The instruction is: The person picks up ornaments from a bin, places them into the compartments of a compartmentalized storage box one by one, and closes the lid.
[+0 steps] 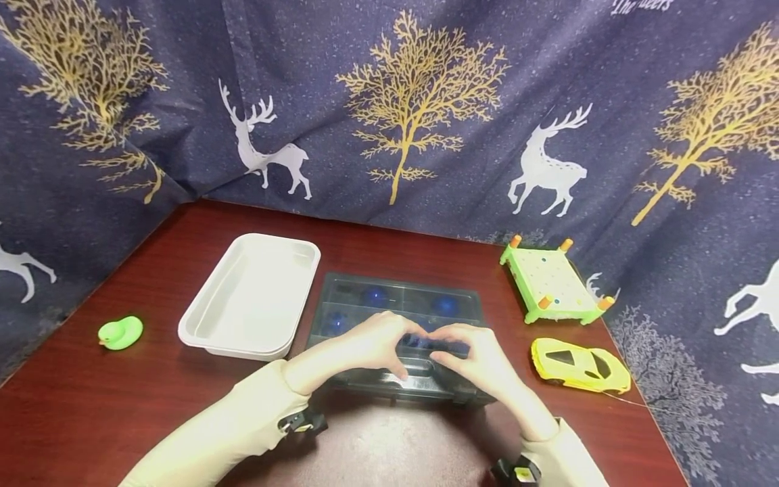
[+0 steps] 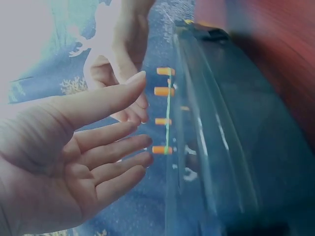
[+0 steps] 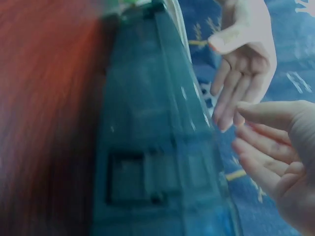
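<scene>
A dark see-through plastic case (image 1: 409,287) lies closed on the table, with several round blue things (image 1: 446,306) showing through its lid. Over its near half is my left hand (image 1: 379,343), thumb apart from the loosely bent fingers. Facing it from the other side, my right hand (image 1: 477,353) has the same shape, and the fingertips of both nearly meet. Nothing is between thumb and fingers of the left hand (image 2: 88,152) in the left wrist view. The right hand (image 3: 283,152) also holds nothing, beside the case's front wall (image 3: 142,108) with its latch (image 3: 129,178).
Left of the case stands a white tray (image 1: 252,297), and farther left a green toy duck (image 1: 120,333). To the right are a green toy bed (image 1: 550,281) with orange posts and a yellow toy car (image 1: 578,366). A patterned cloth (image 1: 341,122) hangs behind the table.
</scene>
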`<state>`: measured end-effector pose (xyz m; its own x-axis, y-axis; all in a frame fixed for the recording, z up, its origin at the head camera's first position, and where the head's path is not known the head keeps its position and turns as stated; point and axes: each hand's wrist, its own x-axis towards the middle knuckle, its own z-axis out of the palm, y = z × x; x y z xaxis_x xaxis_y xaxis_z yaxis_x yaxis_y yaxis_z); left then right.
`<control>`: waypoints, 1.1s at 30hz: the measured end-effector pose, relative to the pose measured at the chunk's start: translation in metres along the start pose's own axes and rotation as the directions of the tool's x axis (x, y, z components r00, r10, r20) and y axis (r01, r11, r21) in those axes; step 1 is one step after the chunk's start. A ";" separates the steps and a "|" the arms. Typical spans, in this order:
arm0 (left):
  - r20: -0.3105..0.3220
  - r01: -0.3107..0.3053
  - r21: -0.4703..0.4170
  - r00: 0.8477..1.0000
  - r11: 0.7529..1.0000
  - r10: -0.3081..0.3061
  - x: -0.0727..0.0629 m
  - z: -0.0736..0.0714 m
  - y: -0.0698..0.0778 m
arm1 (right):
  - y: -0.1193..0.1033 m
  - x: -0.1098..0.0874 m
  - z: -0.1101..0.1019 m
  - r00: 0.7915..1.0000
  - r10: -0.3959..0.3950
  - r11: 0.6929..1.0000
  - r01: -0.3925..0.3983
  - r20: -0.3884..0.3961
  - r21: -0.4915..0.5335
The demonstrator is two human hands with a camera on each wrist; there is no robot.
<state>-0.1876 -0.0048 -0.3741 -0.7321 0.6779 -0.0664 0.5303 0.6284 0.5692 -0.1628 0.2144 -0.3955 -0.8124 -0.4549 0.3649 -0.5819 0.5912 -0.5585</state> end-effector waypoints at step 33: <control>0.134 -0.013 0.032 0.991 0.999 0.009 0.029 0.024 0.014 | 0.061 -0.063 -0.064 0.885 0.314 0.846 -0.425 0.345 0.321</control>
<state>-0.1911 0.0324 -0.3880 -0.6634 0.7286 -0.1704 0.5533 0.6310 0.5438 -0.1492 0.3218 -0.4055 -0.8881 -0.4465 -0.1091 -0.1346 0.4796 -0.8671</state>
